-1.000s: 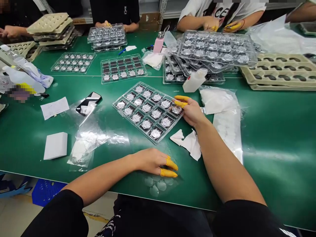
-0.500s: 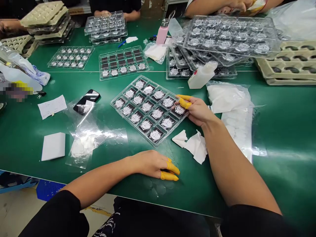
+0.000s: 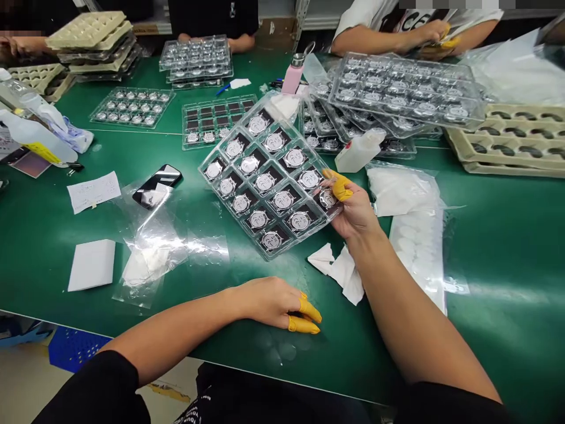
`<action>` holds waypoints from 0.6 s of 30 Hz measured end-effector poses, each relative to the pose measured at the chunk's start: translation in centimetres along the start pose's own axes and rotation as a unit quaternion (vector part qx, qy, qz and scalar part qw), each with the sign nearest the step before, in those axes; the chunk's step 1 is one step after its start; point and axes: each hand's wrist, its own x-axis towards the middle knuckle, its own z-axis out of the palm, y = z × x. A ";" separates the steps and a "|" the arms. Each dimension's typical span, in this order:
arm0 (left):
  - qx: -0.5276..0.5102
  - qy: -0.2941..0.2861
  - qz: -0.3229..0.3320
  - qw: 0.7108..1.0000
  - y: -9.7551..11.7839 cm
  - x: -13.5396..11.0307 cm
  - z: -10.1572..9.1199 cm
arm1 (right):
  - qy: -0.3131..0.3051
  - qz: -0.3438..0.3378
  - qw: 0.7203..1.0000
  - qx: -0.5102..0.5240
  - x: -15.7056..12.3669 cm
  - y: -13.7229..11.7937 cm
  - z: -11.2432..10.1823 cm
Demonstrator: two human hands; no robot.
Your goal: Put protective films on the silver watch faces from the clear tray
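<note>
My right hand (image 3: 348,203) grips the right corner of a clear plastic tray (image 3: 265,197), thumb on top and fingers underneath. The tray is tilted, its far side raised off the table. Round silver watch cases (image 3: 282,201) with white dials sit in its compartments, each on a dark square. Resting on the green table near its front edge, my left hand (image 3: 282,306) holds nothing; its fingers, some in yellow finger cots, are stretched out and apart. Crumpled white tissue (image 3: 346,274) lies beneath my right wrist.
A phone (image 3: 158,186), a paper note (image 3: 93,192), a white block (image 3: 92,265) and clear plastic bags (image 3: 148,268) lie to the left. Beyond the held tray stand a white bottle (image 3: 359,152), stacked clear trays (image 3: 406,88) and a pink bottle (image 3: 293,76). Co-workers sit across the table.
My right hand has raised and tilted the tray, its far edge now higher and overlapping the tray behind. My left hand stays nearly in place. The camera view has shifted slightly.
</note>
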 end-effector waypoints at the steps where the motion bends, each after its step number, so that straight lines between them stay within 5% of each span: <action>1: -0.004 0.000 0.000 1.000 -0.1 0.0 0.0 | 0.002 -0.006 1.000 0.007 0.0 -0.1 0.5; 7: -0.007 -0.001 -0.007 1.000 -0.5 0.2 0.6 | 0.000 -0.032 0.999 0.042 3.6 0.2 5.4; 18: -0.094 -0.053 0.032 0.994 -2.5 2.1 0.5 | 0.036 -0.011 0.998 0.042 19.1 6.7 17.8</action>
